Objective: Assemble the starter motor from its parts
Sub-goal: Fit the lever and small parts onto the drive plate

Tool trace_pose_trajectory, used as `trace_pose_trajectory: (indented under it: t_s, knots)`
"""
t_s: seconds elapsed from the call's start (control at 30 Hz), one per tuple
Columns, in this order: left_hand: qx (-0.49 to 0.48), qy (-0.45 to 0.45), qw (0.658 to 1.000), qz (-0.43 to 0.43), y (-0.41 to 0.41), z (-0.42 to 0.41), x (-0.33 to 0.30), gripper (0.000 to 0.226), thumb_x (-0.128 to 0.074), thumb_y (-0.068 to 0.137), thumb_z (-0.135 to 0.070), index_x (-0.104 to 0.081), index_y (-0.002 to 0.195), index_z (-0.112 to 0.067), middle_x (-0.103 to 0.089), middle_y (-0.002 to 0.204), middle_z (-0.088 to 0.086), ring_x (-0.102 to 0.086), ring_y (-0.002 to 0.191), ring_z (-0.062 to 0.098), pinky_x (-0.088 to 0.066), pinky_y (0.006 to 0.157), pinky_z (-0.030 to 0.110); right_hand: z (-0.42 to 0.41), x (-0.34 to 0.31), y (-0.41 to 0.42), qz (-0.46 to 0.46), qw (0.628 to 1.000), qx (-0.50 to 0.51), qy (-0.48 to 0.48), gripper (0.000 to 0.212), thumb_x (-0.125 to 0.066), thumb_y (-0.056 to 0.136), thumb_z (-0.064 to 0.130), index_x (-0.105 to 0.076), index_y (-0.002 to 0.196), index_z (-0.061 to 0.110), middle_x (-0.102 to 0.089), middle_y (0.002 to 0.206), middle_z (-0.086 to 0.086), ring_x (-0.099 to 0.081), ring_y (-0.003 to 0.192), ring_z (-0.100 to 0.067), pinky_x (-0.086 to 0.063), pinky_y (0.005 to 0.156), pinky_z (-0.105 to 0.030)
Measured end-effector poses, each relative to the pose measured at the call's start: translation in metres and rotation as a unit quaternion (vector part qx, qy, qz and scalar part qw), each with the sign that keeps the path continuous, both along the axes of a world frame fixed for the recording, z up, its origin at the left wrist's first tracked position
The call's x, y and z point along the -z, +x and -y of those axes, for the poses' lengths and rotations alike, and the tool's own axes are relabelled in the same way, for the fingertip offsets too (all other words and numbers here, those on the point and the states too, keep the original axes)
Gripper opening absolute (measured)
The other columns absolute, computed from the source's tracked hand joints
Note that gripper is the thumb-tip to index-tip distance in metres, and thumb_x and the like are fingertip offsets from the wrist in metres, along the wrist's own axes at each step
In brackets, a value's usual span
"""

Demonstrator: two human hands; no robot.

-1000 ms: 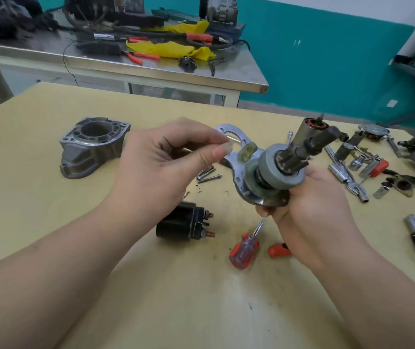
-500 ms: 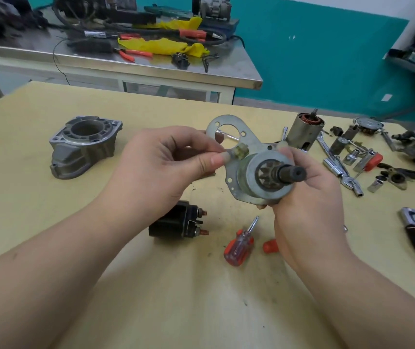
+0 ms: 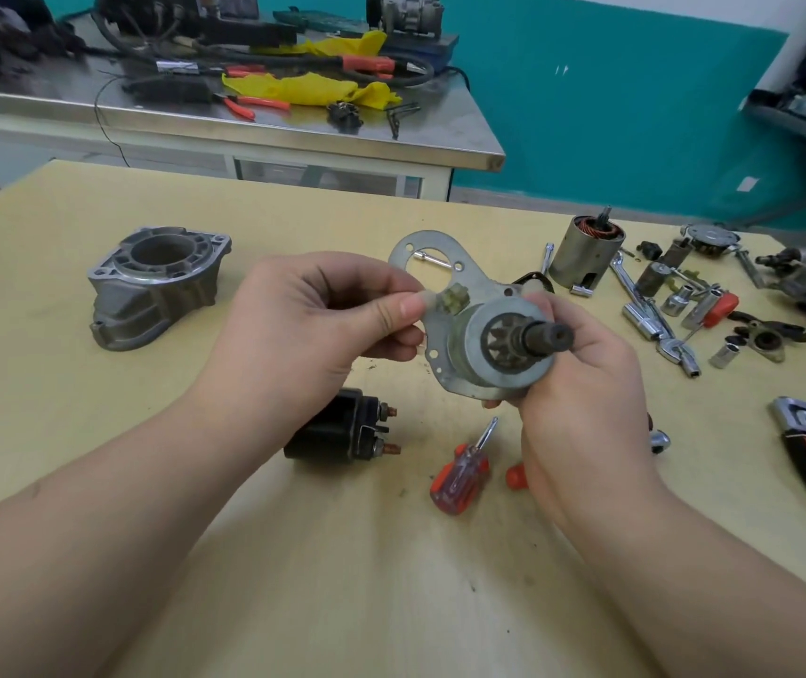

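Hands meet above a yellow-topped table (image 3: 98, 482), both working on one motor part. The right hand (image 3: 582, 384) grips a metal plate (image 3: 420, 256) that carries a round grey drum with a toothed gear and a dark shaft (image 3: 545, 337) pointing toward the camera. The left hand (image 3: 303, 325) pinches a small yellowish plastic piece (image 3: 455, 298) between thumb and forefinger, holding it against the plate just beside the drum.

A second ago the shaft pointed up and to the right, in front of the copper-wound cylinder behind it; since then the right hand has turned the part so the gear faces the viewer, and the left thumb has closed onto the plastic piece. Half a second ago the pose was nearly the same as now.

On the table, a grey cast housing (image 3: 156, 286) sits well to the left. A black cylinder with copper studs (image 3: 342, 428) lies below the left hand, and a red-handled screwdriver (image 3: 462, 474) lies near it. The copper-wound cylinder (image 3: 587, 254) stands upright behind the hands, with sockets and wrenches (image 3: 655, 315) scattered to its right.
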State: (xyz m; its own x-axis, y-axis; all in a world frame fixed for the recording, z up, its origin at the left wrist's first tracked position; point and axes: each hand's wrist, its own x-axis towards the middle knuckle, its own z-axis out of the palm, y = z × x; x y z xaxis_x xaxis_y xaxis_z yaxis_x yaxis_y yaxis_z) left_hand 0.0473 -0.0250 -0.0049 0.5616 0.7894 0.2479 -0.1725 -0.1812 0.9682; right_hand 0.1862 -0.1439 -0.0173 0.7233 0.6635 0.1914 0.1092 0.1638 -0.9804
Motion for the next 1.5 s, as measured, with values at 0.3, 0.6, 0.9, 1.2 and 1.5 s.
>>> trace_pose_trajectory:
  t_s: [0.3,0.6,0.9,1.2,1.5]
  knots:
    - [-0.071,0.224,0.961,-0.146,-0.002,0.0,0.003,0.007,-0.076,0.099,-0.026,-0.07,0.098,-0.025,-0.077,0.08,-0.009,-0.077,0.073,0.007,-0.062,0.071,0.027,0.0,0.003,-0.004,-0.034,0.999,-0.006,-0.013,0.036,-0.054,0.109,0.018,-0.079,0.084,0.027,-0.073,0.079,-0.003,-0.061,0.066,-0.015,-0.048,0.05,-0.027]
    - [-0.177,0.516,0.817,-0.189,-0.004,-0.002,0.003,0.021,-0.067,0.104,-0.034,-0.081,0.102,-0.018,-0.058,0.096,0.007,-0.05,0.071,0.026,-0.052,0.055,0.046,0.001,0.001,-0.003,-0.106,0.993,-0.051,-0.005,0.047,-0.049,0.106,0.006,-0.078,0.073,0.022,-0.066,0.075,-0.009,-0.051,0.06,-0.018,-0.043,0.047,-0.027]
    - [-0.106,0.36,0.919,-0.117,-0.004,-0.001,0.004,0.006,-0.075,0.099,-0.023,-0.079,0.102,-0.02,-0.05,0.096,-0.015,-0.048,0.076,0.005,-0.037,0.07,0.008,0.0,0.006,-0.001,-0.139,0.986,-0.089,-0.002,0.047,-0.044,0.103,-0.002,-0.078,0.077,0.019,-0.069,0.074,-0.01,-0.051,0.053,-0.016,-0.042,0.046,-0.027]
    - [-0.064,0.253,0.957,-0.126,-0.001,0.0,0.002,0.013,-0.08,0.097,-0.03,-0.075,0.089,-0.039,-0.056,0.097,-0.011,-0.049,0.075,0.007,-0.04,0.069,0.008,0.001,0.006,0.002,-0.138,0.988,-0.073,-0.004,0.045,-0.047,0.102,0.001,-0.078,0.075,0.019,-0.066,0.074,-0.012,-0.047,0.053,-0.017,-0.04,0.045,-0.027]
    - [0.013,0.043,0.997,-0.068,-0.003,-0.005,0.005,0.015,-0.081,0.086,-0.033,-0.082,0.094,-0.02,-0.081,0.099,0.001,-0.08,0.09,0.022,-0.065,0.095,0.041,0.001,0.011,0.001,-0.064,0.997,-0.039,-0.007,0.037,-0.055,0.109,0.023,-0.08,0.082,0.025,-0.067,0.075,-0.005,-0.054,0.064,-0.02,-0.044,0.048,-0.027]
